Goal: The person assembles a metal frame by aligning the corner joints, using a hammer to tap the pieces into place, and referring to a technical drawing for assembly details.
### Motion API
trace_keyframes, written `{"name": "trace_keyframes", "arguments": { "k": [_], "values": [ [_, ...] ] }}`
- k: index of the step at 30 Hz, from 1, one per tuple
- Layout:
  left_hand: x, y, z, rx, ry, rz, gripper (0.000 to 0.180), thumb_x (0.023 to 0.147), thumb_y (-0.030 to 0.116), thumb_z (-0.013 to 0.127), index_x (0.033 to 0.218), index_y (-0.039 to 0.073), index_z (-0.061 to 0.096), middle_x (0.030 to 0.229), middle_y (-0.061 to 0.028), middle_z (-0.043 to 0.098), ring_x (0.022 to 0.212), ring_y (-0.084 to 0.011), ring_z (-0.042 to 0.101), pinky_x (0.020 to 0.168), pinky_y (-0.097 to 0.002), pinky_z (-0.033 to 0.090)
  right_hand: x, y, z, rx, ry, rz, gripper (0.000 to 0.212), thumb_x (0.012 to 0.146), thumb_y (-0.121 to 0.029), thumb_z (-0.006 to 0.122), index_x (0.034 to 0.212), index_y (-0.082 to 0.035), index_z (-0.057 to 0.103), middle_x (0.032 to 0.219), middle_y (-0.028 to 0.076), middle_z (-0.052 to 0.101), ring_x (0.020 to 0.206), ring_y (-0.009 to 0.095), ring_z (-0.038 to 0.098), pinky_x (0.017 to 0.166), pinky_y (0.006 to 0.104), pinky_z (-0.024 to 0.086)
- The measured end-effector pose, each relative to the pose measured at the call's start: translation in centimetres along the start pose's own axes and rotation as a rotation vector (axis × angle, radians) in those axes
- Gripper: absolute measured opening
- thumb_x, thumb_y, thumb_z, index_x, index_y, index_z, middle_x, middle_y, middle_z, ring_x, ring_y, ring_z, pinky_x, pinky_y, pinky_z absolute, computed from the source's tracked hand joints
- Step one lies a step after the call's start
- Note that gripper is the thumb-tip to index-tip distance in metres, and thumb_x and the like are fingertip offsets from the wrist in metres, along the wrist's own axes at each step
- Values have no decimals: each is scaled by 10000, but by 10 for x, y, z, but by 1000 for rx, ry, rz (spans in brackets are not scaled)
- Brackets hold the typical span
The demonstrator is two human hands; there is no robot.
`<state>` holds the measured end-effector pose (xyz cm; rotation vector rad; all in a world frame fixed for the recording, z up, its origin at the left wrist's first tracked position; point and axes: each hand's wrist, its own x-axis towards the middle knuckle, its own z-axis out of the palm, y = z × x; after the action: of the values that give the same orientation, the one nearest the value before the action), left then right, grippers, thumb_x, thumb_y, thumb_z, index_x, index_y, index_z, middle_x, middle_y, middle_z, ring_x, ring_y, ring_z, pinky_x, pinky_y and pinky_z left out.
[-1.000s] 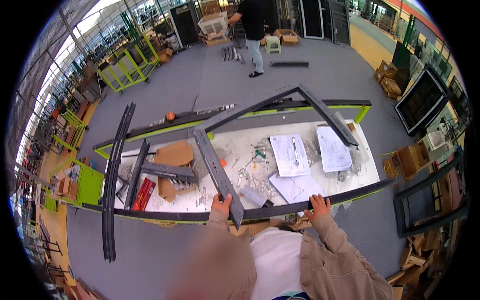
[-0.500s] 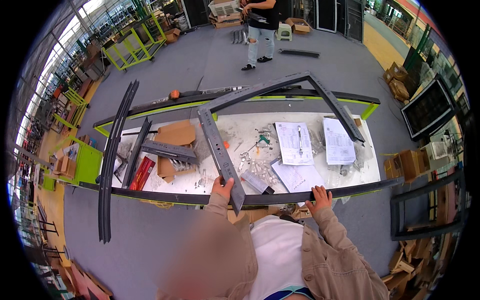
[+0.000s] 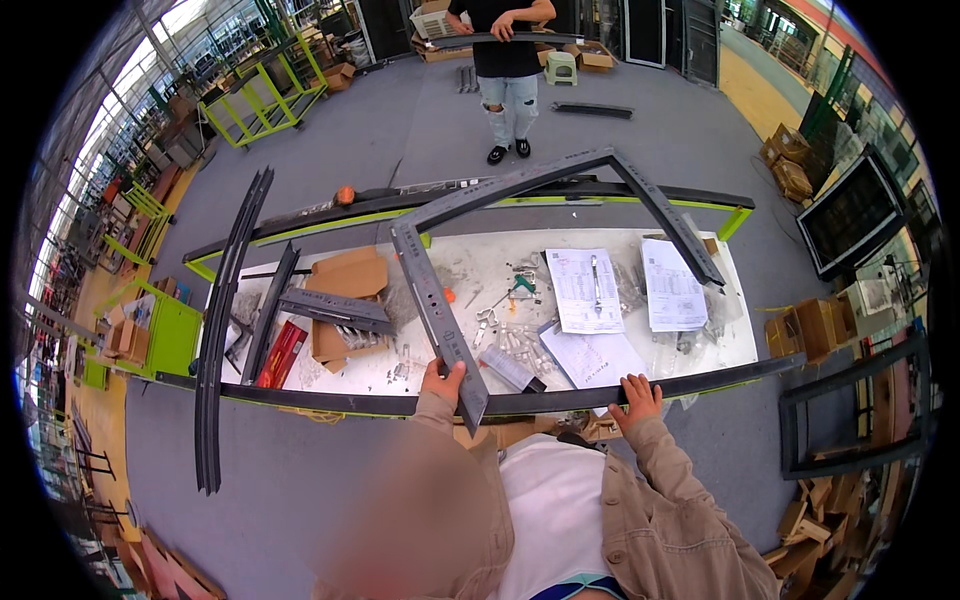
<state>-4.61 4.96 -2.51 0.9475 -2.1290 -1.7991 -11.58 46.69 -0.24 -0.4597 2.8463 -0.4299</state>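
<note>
A three-sided dark grey metal frame (image 3: 432,292) lies across the workbench, its near-left bar slanting out past the front rail. My left hand (image 3: 440,384) is closed at the near end of that bar, thumb against its left edge. Further right, my right hand (image 3: 638,400) rests with fingers apart on the dark front rail (image 3: 700,380) and holds nothing. Between my hands lies a grey cylindrical can (image 3: 510,368) with a black cap. Printed sheets (image 3: 582,292) lie inside the frame, a wrench (image 3: 597,280) on top of them. Small metal parts and a green-handled tool (image 3: 522,286) are scattered nearby.
Long dark profiles (image 3: 228,330) jut over the bench's left end. Beside them are an opened cardboard box (image 3: 345,275) and a red box (image 3: 283,355). Beyond the bench a person (image 3: 507,90) holds a long dark bar. A dark frame (image 3: 855,400) stands at right.
The person beyond the bench has turned to face it and now holds a long bar crosswise. My hands and the frame stay put, with only a slight shift of view.
</note>
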Motion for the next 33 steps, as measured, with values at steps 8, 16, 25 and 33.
{"name": "trace_keyframes", "arguments": {
  "k": [8, 16, 25, 33],
  "values": [
    [-1, 1, 0, 8, 7, 18, 625, 843, 323, 747, 1241, -91, 501, 1124, -182, 621, 1002, -230, 610, 865, -333, 507, 0, 0, 1, -20, 3, -4, 669, 845, -410, 656, 1413, -130, 442, 1499, 82, 382, 1447, 282, 230, 1160, 556, 112],
    [2, -7, -1, 48, 9, 21, 655, 838, 348, 748, 1252, -91, 494, 1125, -189, 617, 1004, -234, 609, 868, -334, 505, 1, 1, 1, -20, -15, 7, 661, 851, -418, 652, 1411, -135, 446, 1499, 87, 381, 1447, 285, 227, 1155, 563, 114],
    [-2, 3, -3, 55, 9, 20, 681, 833, 372, 743, 1261, -94, 492, 1149, -213, 615, 1042, -260, 604, 893, -338, 490, 74, -25, -22, 709, 80, 35, 763, 865, -371, 697, 1426, 32, 372, 1420, 219, 463, 1337, 334, 429, 1115, 413, 320],
    [-7, -3, -13, -7, -64, -15, 672, 876, 376, 692, 1327, -60, 451, 1247, -220, 557, 1094, -261, 585, 928, -360, 479, 224, -135, -81, 1395, -107, 152, 830, 876, -534, 642, 1477, -58, 325, 1343, 135, 530, 1211, 255, 524, 977, 387, 424]
  ]
}}
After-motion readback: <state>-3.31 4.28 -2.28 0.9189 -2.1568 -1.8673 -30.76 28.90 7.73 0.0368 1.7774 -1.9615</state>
